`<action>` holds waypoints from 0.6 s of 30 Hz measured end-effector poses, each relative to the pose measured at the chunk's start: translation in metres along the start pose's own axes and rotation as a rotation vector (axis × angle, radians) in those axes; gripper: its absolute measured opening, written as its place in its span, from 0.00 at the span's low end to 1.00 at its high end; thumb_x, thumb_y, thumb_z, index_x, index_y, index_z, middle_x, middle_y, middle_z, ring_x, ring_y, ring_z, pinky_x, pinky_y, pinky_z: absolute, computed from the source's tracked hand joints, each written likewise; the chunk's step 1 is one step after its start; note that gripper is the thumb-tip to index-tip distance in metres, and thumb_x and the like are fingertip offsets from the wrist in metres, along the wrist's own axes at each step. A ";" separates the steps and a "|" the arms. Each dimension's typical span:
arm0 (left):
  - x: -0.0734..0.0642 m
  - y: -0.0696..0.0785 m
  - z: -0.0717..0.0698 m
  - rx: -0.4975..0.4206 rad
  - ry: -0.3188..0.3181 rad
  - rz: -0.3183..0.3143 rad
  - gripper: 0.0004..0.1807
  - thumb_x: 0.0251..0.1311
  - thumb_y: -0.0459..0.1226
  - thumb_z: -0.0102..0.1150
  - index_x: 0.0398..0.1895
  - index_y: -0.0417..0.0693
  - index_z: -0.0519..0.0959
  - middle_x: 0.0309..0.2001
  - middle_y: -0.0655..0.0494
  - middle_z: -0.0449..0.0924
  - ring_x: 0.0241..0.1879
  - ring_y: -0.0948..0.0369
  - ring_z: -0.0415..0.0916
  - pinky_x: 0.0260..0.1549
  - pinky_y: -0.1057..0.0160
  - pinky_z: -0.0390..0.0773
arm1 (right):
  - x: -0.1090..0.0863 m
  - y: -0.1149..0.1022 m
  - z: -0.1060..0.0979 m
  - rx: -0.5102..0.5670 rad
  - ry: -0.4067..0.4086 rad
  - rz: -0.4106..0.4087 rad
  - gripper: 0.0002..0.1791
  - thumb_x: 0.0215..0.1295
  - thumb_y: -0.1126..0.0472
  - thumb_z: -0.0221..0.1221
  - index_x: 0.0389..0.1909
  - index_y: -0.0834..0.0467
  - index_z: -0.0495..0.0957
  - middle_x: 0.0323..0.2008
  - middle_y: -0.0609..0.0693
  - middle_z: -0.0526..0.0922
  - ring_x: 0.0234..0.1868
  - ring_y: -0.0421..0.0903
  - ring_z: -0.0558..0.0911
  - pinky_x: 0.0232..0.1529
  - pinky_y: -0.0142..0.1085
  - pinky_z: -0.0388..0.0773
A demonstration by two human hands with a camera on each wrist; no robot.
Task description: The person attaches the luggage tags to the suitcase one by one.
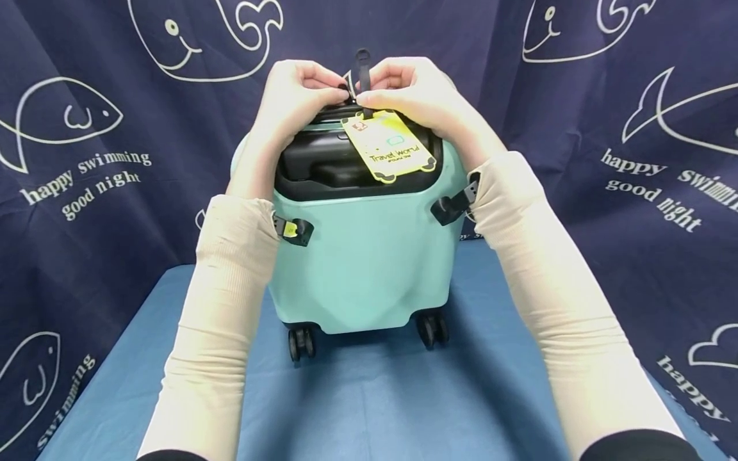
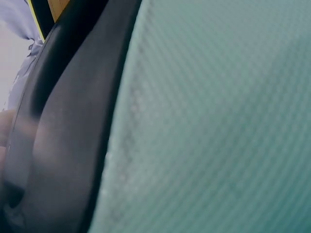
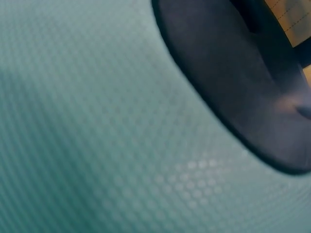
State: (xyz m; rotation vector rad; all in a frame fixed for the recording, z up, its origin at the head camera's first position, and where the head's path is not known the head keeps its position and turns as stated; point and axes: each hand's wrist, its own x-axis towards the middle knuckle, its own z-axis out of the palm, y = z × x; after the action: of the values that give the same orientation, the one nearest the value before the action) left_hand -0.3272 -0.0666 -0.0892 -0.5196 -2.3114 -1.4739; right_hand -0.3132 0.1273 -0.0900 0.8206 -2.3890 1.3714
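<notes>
A mint-green suitcase (image 1: 363, 262) with a black recessed top panel stands upright on its wheels. A yellow luggage tag (image 1: 392, 147) marked "Travel World" lies tilted over that panel. The tag's black strap (image 1: 364, 77) rises beside the suitcase handle, its ringed end pointing up. My left hand (image 1: 291, 99) pinches a small black piece of the strap at the handle between thumb and fingertips. Close beside it, my right hand (image 1: 418, 93) pinches the strap with thumb and curled fingers. Both wrist views show mostly the textured green shell (image 2: 209, 121) and black panel (image 3: 223, 63); the fingertips are largely hidden there.
Blue cloth (image 1: 363, 397) covers the table under the suitcase. A dark blue curtain (image 1: 450, 32) with white whale and fish drawings hangs close behind and at both sides. Black wheels (image 1: 432, 330) show at the suitcase's bottom.
</notes>
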 end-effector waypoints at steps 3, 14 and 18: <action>0.001 0.002 0.000 -0.013 -0.006 0.012 0.08 0.52 0.35 0.66 0.37 0.43 0.82 0.25 0.63 0.82 0.30 0.69 0.80 0.34 0.74 0.74 | 0.001 0.000 -0.001 0.083 -0.015 -0.049 0.07 0.55 0.61 0.65 0.33 0.56 0.77 0.23 0.43 0.80 0.26 0.40 0.74 0.33 0.27 0.67; 0.000 0.003 0.002 -0.116 -0.069 -0.052 0.03 0.63 0.32 0.54 0.35 0.48 0.70 0.24 0.62 0.80 0.28 0.70 0.80 0.34 0.75 0.76 | -0.002 0.000 0.000 0.058 -0.011 -0.055 0.05 0.57 0.58 0.65 0.31 0.54 0.79 0.24 0.44 0.80 0.28 0.42 0.74 0.34 0.30 0.67; -0.001 0.002 0.002 -0.148 -0.064 -0.035 0.04 0.64 0.32 0.52 0.35 0.49 0.68 0.25 0.60 0.80 0.28 0.69 0.81 0.36 0.74 0.77 | -0.003 0.000 0.000 0.058 0.002 -0.059 0.08 0.62 0.55 0.60 0.30 0.55 0.80 0.23 0.45 0.77 0.30 0.43 0.72 0.34 0.30 0.65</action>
State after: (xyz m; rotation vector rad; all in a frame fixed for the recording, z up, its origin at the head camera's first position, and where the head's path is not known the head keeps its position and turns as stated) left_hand -0.3254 -0.0640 -0.0891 -0.5774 -2.2818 -1.6768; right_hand -0.3109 0.1281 -0.0920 0.8969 -2.3148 1.4235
